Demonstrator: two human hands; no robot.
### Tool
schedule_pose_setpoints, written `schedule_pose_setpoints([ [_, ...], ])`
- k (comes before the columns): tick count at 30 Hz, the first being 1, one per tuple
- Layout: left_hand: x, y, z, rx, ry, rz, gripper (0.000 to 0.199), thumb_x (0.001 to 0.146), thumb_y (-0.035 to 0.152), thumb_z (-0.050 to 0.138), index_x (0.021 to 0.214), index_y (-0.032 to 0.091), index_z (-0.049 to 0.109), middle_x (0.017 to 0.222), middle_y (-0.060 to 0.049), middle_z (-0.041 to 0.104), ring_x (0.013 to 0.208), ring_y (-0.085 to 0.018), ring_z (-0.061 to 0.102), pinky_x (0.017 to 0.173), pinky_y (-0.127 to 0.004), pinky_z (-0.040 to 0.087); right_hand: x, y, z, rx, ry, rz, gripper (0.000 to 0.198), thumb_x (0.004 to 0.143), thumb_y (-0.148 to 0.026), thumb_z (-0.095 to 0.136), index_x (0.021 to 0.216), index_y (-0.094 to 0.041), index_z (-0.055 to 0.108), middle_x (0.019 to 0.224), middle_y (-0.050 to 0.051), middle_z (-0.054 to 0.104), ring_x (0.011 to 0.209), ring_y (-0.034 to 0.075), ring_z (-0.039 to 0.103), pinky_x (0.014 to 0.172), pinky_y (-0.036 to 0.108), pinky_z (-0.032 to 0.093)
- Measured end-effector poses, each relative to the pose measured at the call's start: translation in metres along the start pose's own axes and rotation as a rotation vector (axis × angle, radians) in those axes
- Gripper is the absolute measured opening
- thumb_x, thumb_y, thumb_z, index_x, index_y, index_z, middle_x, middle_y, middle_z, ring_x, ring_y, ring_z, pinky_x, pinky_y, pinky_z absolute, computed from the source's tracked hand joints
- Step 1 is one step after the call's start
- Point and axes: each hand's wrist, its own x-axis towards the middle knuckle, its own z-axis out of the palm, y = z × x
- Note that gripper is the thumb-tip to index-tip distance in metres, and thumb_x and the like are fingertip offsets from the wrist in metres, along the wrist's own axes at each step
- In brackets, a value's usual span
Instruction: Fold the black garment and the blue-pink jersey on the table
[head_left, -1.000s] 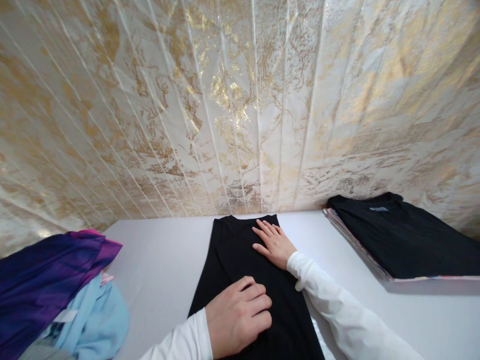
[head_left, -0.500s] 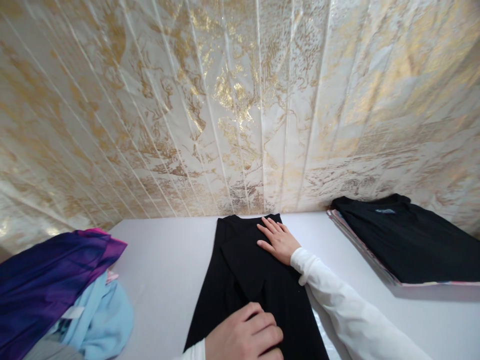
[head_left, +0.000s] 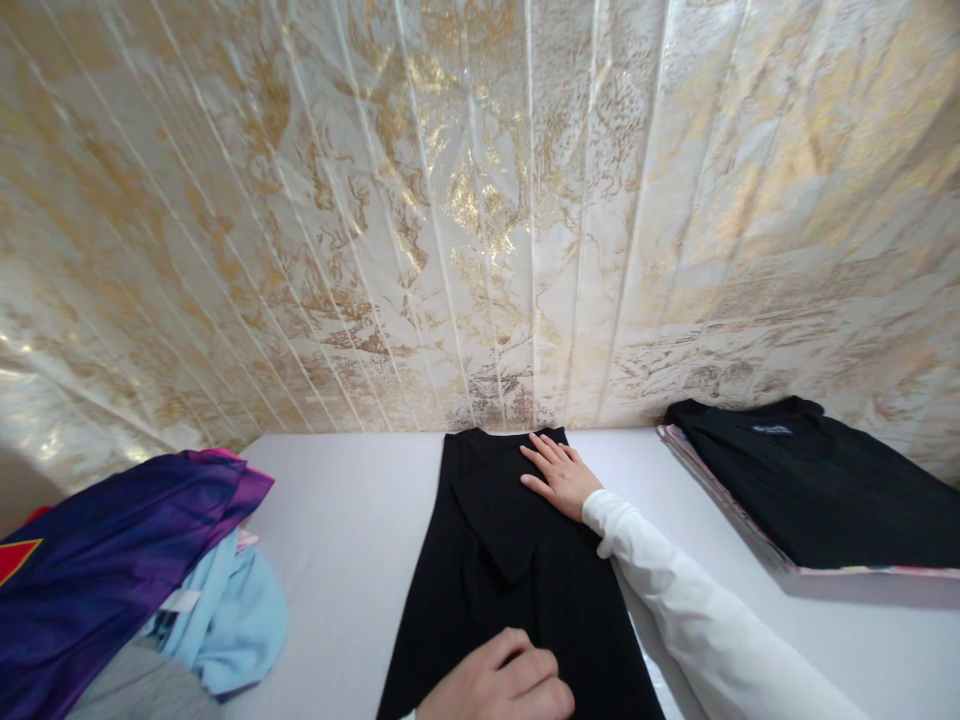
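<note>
Pressing lightly with the right hand (head_left: 559, 480), open and palm down with fingers a little apart, on the far right part of a black garment (head_left: 577, 600), apparently without gripping any cloth. Curling the fingers of the left hand (head_left: 499, 675) over the near part of the same garment, cut off by the lower edge of the view; impossible to tell whether pinching fabric or merely resting on it. Lying, as a garment, beneath both hands, narrowed lengthwise and reaching beyond the right fingertips to the far edge of the white tabletop (head_left: 345, 540).

Could go wrong first at the loose flap (head_left: 491, 510), perhaps a sleeve, between the two hands: likely to skew or bunch under a sideways tug from the left, for want of any pressure on its free corner. Could also set a hard crease just beyond the left knuckles, from flattening the raised folds there unsmoothed. Might slide whole across the tabletop under a strong pull, given only a light press from the right.

Less exposed, well to the right of the right hand: a folded black top (head_left: 847, 490) on a stack. Possible slump toward the left hand from the purple garment (head_left: 142, 560), heaped over a light blue garment (head_left: 244, 620).
</note>
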Motion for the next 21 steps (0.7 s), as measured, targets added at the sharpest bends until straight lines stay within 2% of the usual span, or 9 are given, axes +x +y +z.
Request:
schedule_pose_setpoints([
  [4, -0.001, 0.000, -0.006, -0.037, -0.108, 0.036, 0.021, 0.099, 0.023, 0.042, 0.082, 0.020, 0.055, 0.087, 0.004, 0.065, 0.083, -0.012, 0.056, 0.073, -0.027, 0.040, -0.001, -0.003, -0.006, -0.002, -0.025, 0.020, 0.062, 0.092, -0.057, 0.030, 0.142, -0.020, 0.034, 0.152, 0.009, 0.022, 0.139, 0.026, 0.018, 0.110, 0.045, 0.022],
  [7, -0.007, 0.002, -0.016, -0.104, -0.180, -0.048, 0.011, 0.096, 0.028, 0.047, 0.100, 0.023, 0.056, 0.110, 0.002, 0.064, 0.097, -0.015, 0.056, 0.079, -0.028, 0.043, -0.019, -0.011, -0.017, -0.003, -0.034, 0.019, 0.064, 0.091, -0.055, 0.032, 0.144, -0.019, 0.030, 0.153, 0.009, 0.020, 0.139, 0.026, 0.016, 0.109, 0.046, 0.023],
  [11, -0.032, 0.004, -0.032, -0.069, -0.240, -0.243, 0.043, 0.096, 0.031, 0.041, 0.136, 0.016, 0.035, 0.138, -0.010, 0.046, 0.123, -0.021, 0.044, 0.096, -0.035, 0.042, -0.085, -0.037, -0.024, 0.034, 0.021, -0.101, 0.061, 0.091, -0.043, 0.039, 0.146, -0.018, 0.024, 0.153, 0.009, 0.018, 0.140, 0.023, 0.016, 0.109, 0.043, 0.027],
  [13, -0.050, 0.006, -0.038, 0.009, -0.221, -0.382, 0.049, 0.098, 0.030, 0.034, 0.143, 0.016, 0.024, 0.145, -0.011, 0.036, 0.130, -0.022, 0.037, 0.100, -0.037, 0.040, -0.128, -0.052, -0.020, 0.018, 0.059, -0.137, 0.063, 0.090, -0.037, 0.043, 0.146, -0.018, 0.021, 0.152, 0.009, 0.019, 0.139, 0.023, 0.018, 0.108, 0.043, 0.030],
  [15, -0.066, 0.009, -0.040, 0.073, -0.223, -0.467, 0.053, 0.098, 0.030, 0.032, 0.146, 0.016, 0.015, 0.148, -0.012, 0.031, 0.132, -0.022, 0.033, 0.102, -0.038, 0.039, -0.169, -0.066, -0.014, -0.028, 0.089, -0.178, 0.068, 0.089, -0.039, 0.045, 0.147, -0.018, 0.017, 0.153, 0.008, 0.017, 0.139, 0.025, 0.020, 0.106, 0.042, 0.034],
  [18, -0.081, 0.018, -0.038, 0.135, -0.284, -0.465, 0.062, 0.096, 0.033, 0.038, 0.148, 0.017, 0.009, 0.149, -0.011, 0.026, 0.134, -0.026, 0.030, 0.103, -0.042, 0.039, -0.207, -0.080, -0.007, -0.091, 0.150, -0.346, 0.078, 0.087, -0.051, 0.046, 0.148, -0.016, 0.012, 0.149, 0.010, 0.026, 0.135, 0.027, 0.029, 0.100, 0.038, 0.040],
  [21, -0.084, 0.027, -0.033, 0.184, -0.323, -0.489, 0.066, 0.094, 0.035, 0.044, 0.148, 0.020, 0.009, 0.151, -0.009, 0.023, 0.136, -0.028, 0.027, 0.103, -0.045, 0.038, -0.219, -0.087, -0.006, -0.176, 0.215, -0.423, 0.077, 0.088, -0.055, 0.043, 0.148, -0.016, 0.014, 0.145, 0.010, 0.036, 0.130, 0.026, 0.039, 0.096, 0.034, 0.042],
])
